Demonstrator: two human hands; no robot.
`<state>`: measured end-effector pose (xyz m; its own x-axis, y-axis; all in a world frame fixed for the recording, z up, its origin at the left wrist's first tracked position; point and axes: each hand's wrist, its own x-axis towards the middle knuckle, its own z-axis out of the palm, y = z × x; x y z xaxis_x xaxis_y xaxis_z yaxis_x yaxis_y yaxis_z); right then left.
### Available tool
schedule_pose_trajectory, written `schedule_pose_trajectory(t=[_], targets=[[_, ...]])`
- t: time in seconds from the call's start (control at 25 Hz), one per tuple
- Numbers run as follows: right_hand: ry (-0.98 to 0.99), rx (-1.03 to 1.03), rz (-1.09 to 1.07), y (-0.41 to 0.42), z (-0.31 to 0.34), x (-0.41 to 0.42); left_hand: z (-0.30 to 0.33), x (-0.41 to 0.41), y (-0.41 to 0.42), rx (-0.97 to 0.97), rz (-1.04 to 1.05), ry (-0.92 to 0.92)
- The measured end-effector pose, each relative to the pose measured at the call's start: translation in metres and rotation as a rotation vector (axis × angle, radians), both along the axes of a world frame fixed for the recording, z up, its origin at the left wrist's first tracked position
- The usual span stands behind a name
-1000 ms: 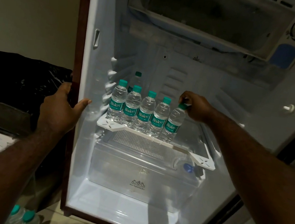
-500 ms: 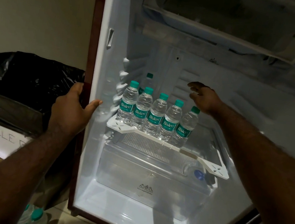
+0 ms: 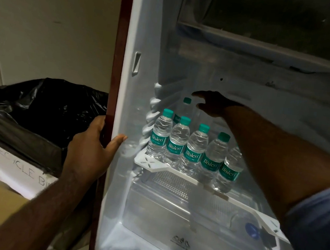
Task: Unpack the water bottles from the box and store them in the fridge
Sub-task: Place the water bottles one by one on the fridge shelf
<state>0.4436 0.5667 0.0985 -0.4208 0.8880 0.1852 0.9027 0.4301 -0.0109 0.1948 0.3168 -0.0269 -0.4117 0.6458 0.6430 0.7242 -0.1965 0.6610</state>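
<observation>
6 water bottles [image 3: 175, 147] already stand on the fridge's white shelf [image 3: 150, 163]: 5 in a front row and 1 more bottle [image 3: 186, 104] behind them at the back. so part of the storing looks done. the box itself is not in view, so how many bottles remain to be unpacked cannot be told.

the right hand [image 3: 211, 104] reaches deep into the fridge [image 3: 142, 37], its fingers spread loosely and holding nothing, hovering just above and beside the back bottle's green cap without clearly touching it. the front row stands below and nearer than those fingers, under the forearm. the left hand [image 3: 90, 150] grips the fridge's dark red side edge, thumb hooked round onto the white inner wall, fingers wrapped on the outside.

below the fingers of the right hand, under the shelf, sits a clear drawer [image 3: 190, 213]. well to the outside of the left fingers stands a bin [image 3: 32, 127] lined with a black bag. room behind the front row looks free for more, but any reach there must pass over the front caps, which could tip.
</observation>
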Motion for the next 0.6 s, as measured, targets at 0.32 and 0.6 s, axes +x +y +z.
schedule_pose_trajectory(t=[0.32,0.6], targets=[[-0.068,-0.064,-0.009,0.068,-0.024,-0.032,-0.001,0.005,-0.001,-0.002,0.001,-0.011],[-0.089,0.048,0.010,0.071,-0.023,-0.042,-0.002,0.005,0.000,0.014,0.003,-0.014]])
